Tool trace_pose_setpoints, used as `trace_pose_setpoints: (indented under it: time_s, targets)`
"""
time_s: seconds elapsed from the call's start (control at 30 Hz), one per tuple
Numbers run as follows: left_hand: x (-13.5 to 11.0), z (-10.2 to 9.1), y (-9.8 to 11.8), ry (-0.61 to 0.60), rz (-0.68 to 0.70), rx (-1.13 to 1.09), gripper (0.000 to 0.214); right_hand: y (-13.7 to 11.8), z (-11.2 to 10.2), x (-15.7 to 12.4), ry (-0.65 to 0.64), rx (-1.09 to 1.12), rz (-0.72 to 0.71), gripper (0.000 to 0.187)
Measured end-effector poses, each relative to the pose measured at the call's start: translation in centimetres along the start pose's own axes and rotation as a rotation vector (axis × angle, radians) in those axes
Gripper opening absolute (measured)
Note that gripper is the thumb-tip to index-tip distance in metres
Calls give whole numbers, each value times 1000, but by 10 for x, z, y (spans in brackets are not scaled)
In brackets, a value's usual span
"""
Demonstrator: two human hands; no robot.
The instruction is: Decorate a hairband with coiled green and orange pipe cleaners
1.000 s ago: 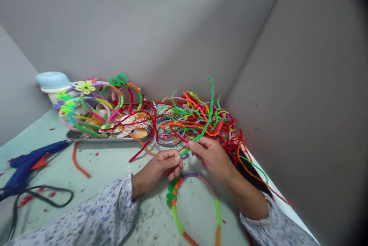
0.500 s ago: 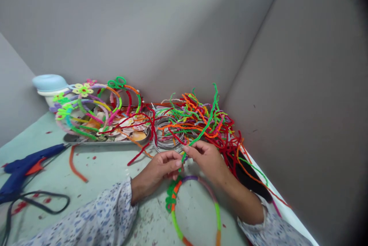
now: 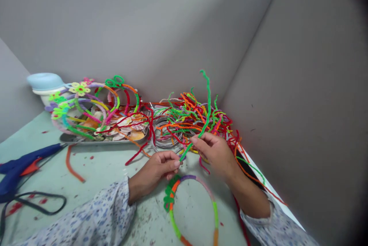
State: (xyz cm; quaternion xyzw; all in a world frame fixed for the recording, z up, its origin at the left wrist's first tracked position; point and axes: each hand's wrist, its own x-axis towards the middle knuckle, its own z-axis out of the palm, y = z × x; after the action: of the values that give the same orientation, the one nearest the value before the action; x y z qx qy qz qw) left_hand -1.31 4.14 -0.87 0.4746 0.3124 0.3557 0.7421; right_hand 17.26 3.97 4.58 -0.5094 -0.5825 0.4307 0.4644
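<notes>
Both hands pinch one green pipe cleaner (image 3: 206, 109) that rises up and to the right. My left hand (image 3: 161, 167) closes on its lower end. My right hand (image 3: 214, 150) grips it a little higher, fingers curled. Just below the hands lies a headband (image 3: 214, 207) wrapped in green, orange, purple and pink, with a green loop flower (image 3: 168, 196) at its left side. Behind the hands sits a tangled pile of pipe cleaners (image 3: 195, 117) in red, orange and green.
A metal tray (image 3: 86, 138) at the back left holds several decorated headbands (image 3: 86, 104) and shells. Silver rings (image 3: 165, 138) lie beside it. A blue glue gun (image 3: 20, 165) with black cord sits at far left. A loose orange pipe cleaner (image 3: 71, 165) lies nearby. Grey walls close the corner.
My right hand has lifted and moved right, drawing the green pipe cleaner up and straighter from the pile. The left hand keeps its pinch on the lower end.
</notes>
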Motion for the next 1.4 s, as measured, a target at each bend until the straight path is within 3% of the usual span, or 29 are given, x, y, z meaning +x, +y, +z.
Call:
trace_pose_setpoints:
  time_s: [0.5,0.83,1.0,1.23,1.4]
  targets:
    - [-5,4,8,-31,26,45,19,-6,-3,-1,134,-40,-24,37]
    - [-5,0,5,2,26,78,23,3,-12,10,-22,107,70,30]
    - [-5,-1,3,-7,2,59,23,4,-20,12,56,174,32,29]
    - [-8,3,6,-64,-36,50,25,2,-20,10,180,53,-29,35]
    - [-8,3,6,-53,-19,79,23,5,-20,13,133,134,15,35]
